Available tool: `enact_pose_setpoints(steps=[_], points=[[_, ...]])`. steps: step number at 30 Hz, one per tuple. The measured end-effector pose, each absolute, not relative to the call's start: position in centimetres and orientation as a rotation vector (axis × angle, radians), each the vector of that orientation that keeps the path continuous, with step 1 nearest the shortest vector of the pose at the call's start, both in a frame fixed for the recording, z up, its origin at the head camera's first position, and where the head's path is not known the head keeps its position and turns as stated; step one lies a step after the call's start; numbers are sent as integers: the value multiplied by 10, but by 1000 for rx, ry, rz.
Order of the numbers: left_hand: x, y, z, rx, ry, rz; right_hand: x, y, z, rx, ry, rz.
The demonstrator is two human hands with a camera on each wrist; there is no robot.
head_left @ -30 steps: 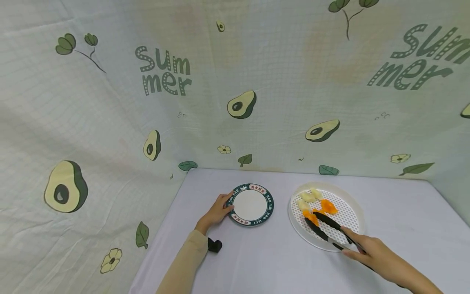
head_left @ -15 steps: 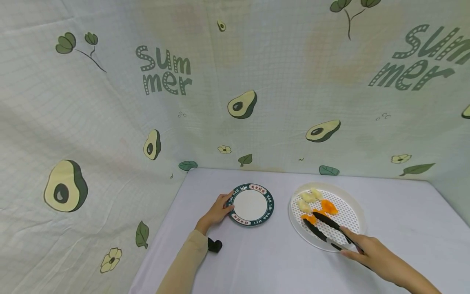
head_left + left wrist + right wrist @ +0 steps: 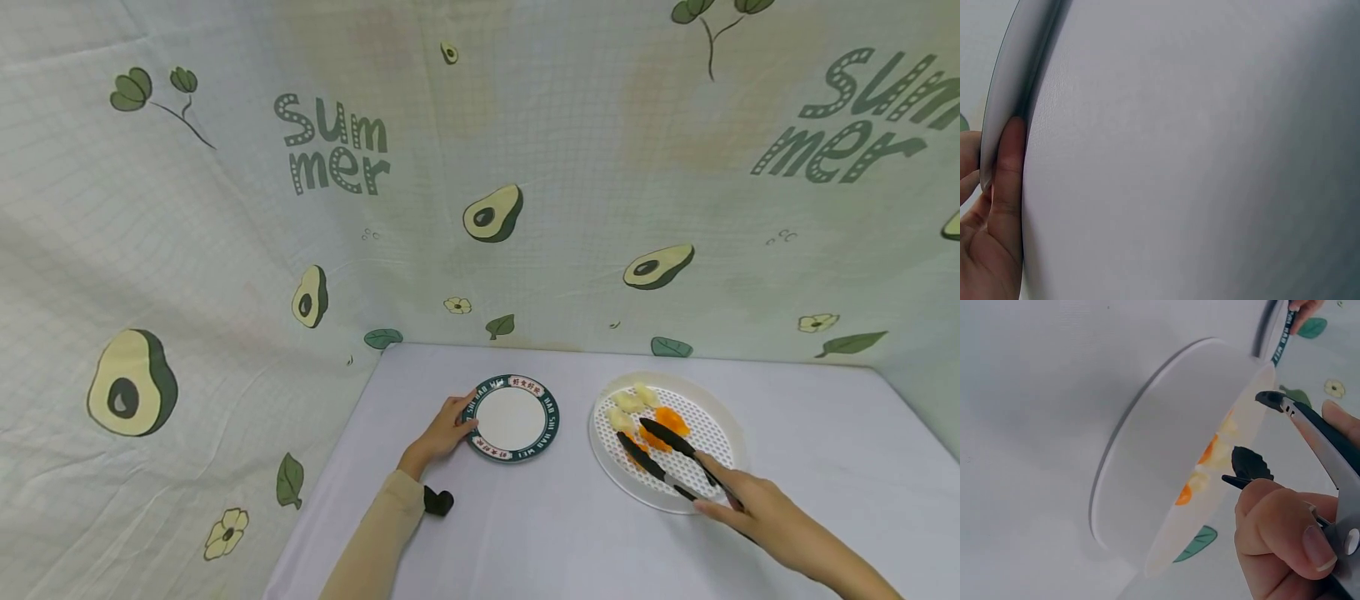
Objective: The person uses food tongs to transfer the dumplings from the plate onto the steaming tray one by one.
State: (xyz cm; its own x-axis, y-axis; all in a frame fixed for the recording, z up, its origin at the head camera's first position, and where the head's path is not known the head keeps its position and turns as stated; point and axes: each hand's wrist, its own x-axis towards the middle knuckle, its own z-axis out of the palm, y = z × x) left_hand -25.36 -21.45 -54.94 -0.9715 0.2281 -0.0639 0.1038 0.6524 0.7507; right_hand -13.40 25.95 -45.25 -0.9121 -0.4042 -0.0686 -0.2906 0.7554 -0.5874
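Note:
At the left of the head view my left hand (image 3: 442,432) grips the near-left rim of a round plate (image 3: 513,420) with a dark green lettered border. The left wrist view shows fingers (image 3: 1009,181) under its rim. My right hand (image 3: 768,510) holds kitchen tongs (image 3: 670,437) with black heads and metal arms. Their heads stand apart over a round white tray (image 3: 609,482) with a perforated insert. Orange pieces (image 3: 672,420) lie there, one of them between the tong heads and another partly hidden by the left head. Pale yellow pieces (image 3: 630,402) sit toward the far left of the tray.
Both dishes rest on a table with a white cover (image 3: 555,525), the plate left of the tray. A hanging cloth (image 3: 570,167) with avocado prints stands behind and to the left. Beside the left sleeve (image 3: 378,533) is a small black object (image 3: 438,502).
The tong heads have shifted slightly toward the far side of the tray, and an orange piece now shows between them. My left hand and the plate have stayed put.

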Motion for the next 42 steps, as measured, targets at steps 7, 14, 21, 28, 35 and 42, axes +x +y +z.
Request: enact_pose_setpoints(steps=[7, 14, 21, 28, 35, 42], points=[[-253, -214, -549, 254, 2711, 1224, -133, 244, -449, -564, 2838, -950], [-253, -214, -551, 259, 2699, 1237, -136, 221, -447, -575, 2838, -1088], [-252, -215, -550, 279, 2693, 1244, -139, 199, -451, -609, 2882, -1095], [-252, -215, -547, 279, 2688, 1255, -141, 176, -454, -465, 2804, -1140], [-254, -217, -550, 330, 2699, 1250, -143, 150, -458, -408, 2745, -1202], [-253, -216, -548, 322, 2705, 1251, -150, 123, -463, -415, 2707, -1265]])
